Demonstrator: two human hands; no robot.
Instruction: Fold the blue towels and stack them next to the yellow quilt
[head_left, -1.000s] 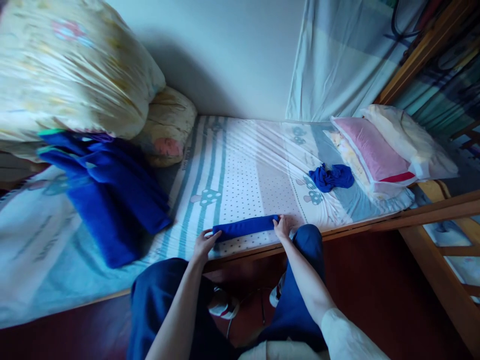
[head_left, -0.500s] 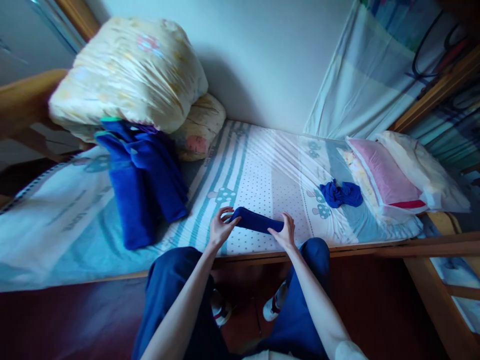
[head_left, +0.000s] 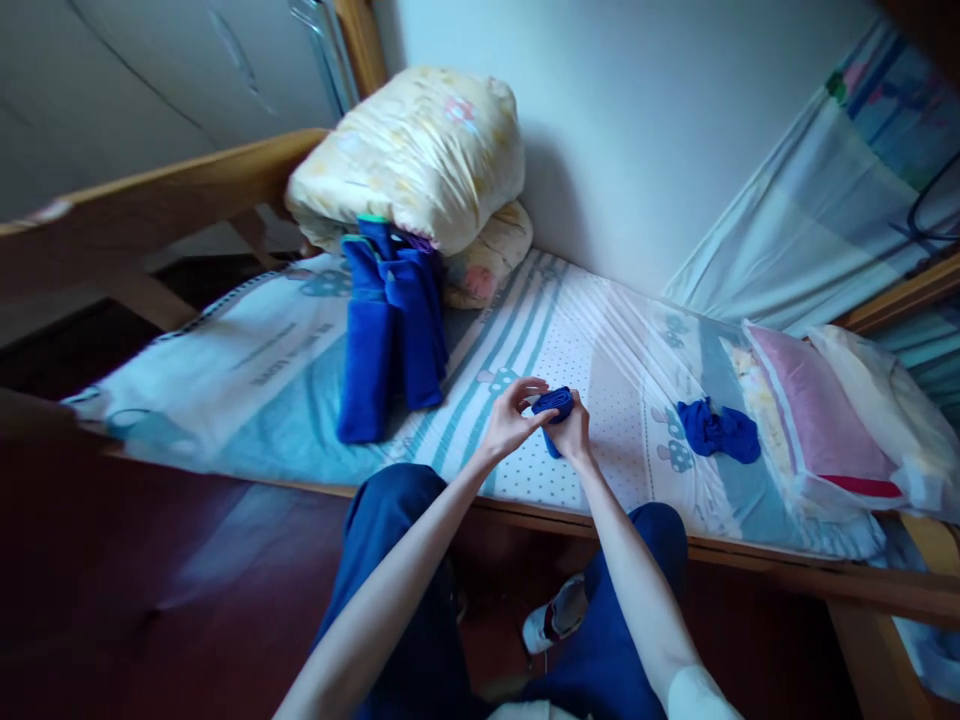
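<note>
A blue sock [head_left: 553,404], partly rolled into a tight bundle with a short tail hanging below, is held just above the bed's near edge. My left hand [head_left: 516,415] grips it from the left, thumb in front and fingers curled behind. Wrapped about its right side is my right hand [head_left: 571,428]. To the left, several long blue socks [head_left: 390,310] with green edges lie flat and overlapping on the sheet, their upper ends against the quilt. Rolled blue sock bundles [head_left: 718,430] rest on the sheet to the right.
A folded cream quilt [head_left: 420,150] sits on a patterned pillow [head_left: 487,255] against the wall. Pink and white bedding [head_left: 817,400] in clear wrapping lies at the right end. A wooden rail [head_left: 187,180] closes the left end. The bed's front edge [head_left: 600,520] meets my knees.
The sock was a long flat strip stretched between both hands; now it is rolled into a short bundle and my hands have come together. The view has shifted toward the left.
</note>
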